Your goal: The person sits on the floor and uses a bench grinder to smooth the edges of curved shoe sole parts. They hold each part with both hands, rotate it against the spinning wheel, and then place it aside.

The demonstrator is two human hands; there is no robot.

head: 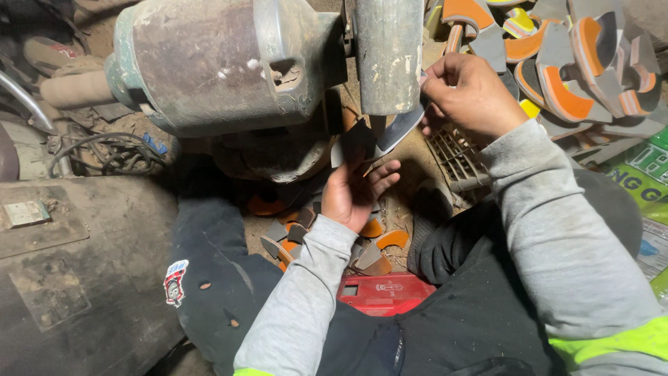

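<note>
My right hand point(467, 94) is closed in a pinch on the upper end of a grey sole piece point(398, 131), pressing it against the lower edge of the grinder wheel point(388, 56). My left hand point(356, 186) sits below the wheel, palm up and fingers loosely curled, thumb and fingertips clasping the piece's lower, darker end. Right of the wheel lies a pile of orange and grey sole pieces point(570, 63). Below the wheel, by my knees, more offcuts point(372, 251) lie scattered.
</note>
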